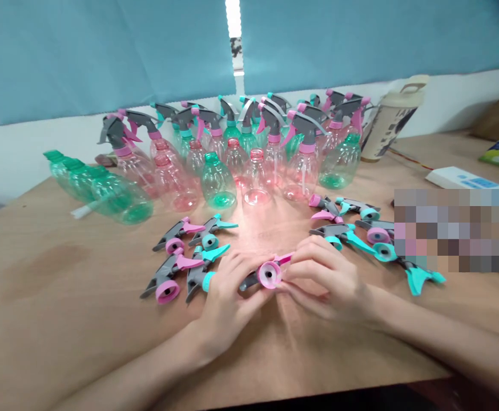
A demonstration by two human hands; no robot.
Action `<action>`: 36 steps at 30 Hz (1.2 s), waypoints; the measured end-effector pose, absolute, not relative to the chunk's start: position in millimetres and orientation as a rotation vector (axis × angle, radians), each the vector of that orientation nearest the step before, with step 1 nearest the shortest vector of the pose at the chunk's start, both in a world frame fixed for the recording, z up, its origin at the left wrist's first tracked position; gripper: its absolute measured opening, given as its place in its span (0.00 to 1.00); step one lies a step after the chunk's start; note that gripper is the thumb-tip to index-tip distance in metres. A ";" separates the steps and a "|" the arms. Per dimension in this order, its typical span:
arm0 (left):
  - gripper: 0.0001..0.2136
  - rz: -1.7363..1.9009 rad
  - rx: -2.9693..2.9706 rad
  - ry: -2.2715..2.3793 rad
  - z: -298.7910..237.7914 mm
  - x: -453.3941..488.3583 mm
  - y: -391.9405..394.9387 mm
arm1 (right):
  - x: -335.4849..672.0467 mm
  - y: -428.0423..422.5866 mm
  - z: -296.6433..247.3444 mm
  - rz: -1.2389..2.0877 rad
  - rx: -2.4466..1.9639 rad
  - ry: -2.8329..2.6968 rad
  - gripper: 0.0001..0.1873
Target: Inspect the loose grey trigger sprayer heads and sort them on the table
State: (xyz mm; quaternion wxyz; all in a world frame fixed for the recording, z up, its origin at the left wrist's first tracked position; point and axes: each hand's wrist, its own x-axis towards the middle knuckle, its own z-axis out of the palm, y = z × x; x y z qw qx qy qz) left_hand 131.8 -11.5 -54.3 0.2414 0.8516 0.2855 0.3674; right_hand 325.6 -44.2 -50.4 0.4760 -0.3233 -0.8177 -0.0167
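Note:
Both my hands meet over the wooden table [61, 297] near its front edge. My left hand [228, 297] is closed round the grey body of a pink spray head [269, 275], whose round pink collar faces the camera. My right hand [322, 277] pinches the same spray head from the right, fingers curled at its pink trigger. Loose spray heads lie in two groups: pink and teal ones [185, 257] just left of my left hand, and more of them [361, 231] right of my right hand.
Behind stand several pink and green plastic bottles [253, 165], some capped with sprayers, some open. Green bottles [104, 191] lie on their sides at the left. A tall cup [393, 120] stands at the back right, with a white box [461, 178] beside it.

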 end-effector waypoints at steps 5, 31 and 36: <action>0.12 1.090 2.440 0.787 -55.4 129.8 -11.4 | 321.1 -46.8 -56.7 -0.004 -0.845 -2.039 0.06; 0.18 0.864 2.477 0.723 -58.3 128.2 -8.7 | 316.6 -52.6 -65.7 0.171 -0.933 -2.012 0.07; 0.19 0.819 2.477 0.701 -58.0 127.8 -8.1 | 318.9 -51.6 -65.9 0.160 -0.922 -2.036 0.07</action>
